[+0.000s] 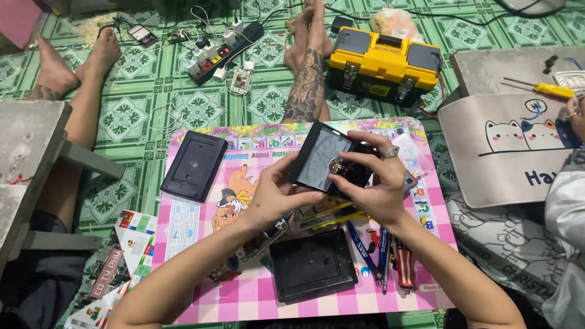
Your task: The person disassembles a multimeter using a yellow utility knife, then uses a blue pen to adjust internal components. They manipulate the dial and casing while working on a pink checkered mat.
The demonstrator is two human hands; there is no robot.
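My left hand (275, 194) and my right hand (373, 183) both hold a black analog meter (326, 159) with a pale dial face, lifted above a pink cartoon table (201, 286). My left fingers grip its left edge; my right fingers and thumb pinch at its middle knob, a ring on one finger. Under my hands lie yellow-handled tools (326, 213) and several pens (378, 253). One black plastic cover (312, 265) rests near the table's front, another black cover (194, 164) at its left end.
A yellow and black toolbox (382, 64) stands beyond the table on the green patterned floor. A power strip (222, 52) with plugs lies at the back. A tattooed leg (308, 79) and other bare legs (79, 85) stretch nearby. A yellow screwdriver (545, 89) lies at the right.
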